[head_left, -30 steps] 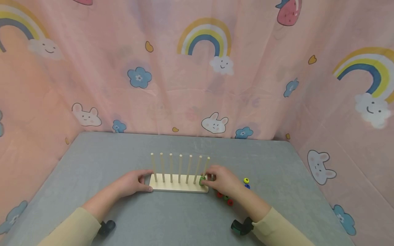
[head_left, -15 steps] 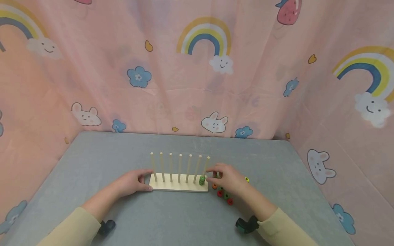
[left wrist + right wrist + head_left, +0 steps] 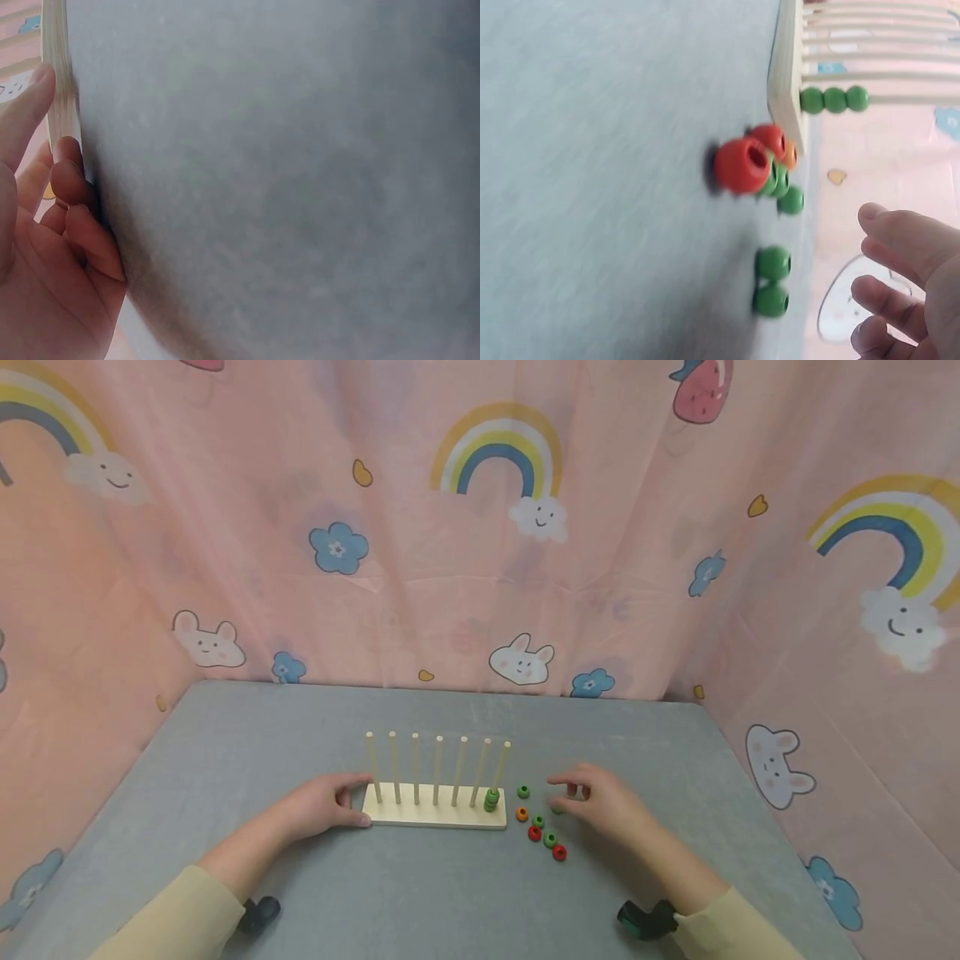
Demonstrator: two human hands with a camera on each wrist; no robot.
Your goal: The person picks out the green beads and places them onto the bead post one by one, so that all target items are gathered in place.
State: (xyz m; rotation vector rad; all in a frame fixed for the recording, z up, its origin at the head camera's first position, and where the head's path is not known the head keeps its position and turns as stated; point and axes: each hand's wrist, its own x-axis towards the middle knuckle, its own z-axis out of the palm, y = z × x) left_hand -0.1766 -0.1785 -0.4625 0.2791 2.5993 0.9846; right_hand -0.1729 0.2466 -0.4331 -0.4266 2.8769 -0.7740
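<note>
A pale wooden board (image 3: 435, 817) with a row of several upright pegs lies at the middle of the table. My left hand (image 3: 322, 806) grips its left end between thumb and fingers; the left wrist view shows the board's edge (image 3: 61, 97) there. Three green beads (image 3: 835, 100) are stacked on the rightmost peg. Right of the board, my right hand (image 3: 600, 797) hovers with nothing in its loosely bent fingers. Near it lie loose beads: an orange bead (image 3: 522, 814), two red beads (image 3: 559, 853) and several green beads (image 3: 523, 792), one partly behind the hand.
A grey table (image 3: 420, 893) carries everything, with a pink patterned curtain (image 3: 420, 610) behind and at both sides. Black wrist devices (image 3: 647, 920) sit at both sleeves.
My right hand has let go of a green bead on the rightmost peg and moved right, over the loose beads. The yellow and blue beads are now hidden. My left hand stays put.
</note>
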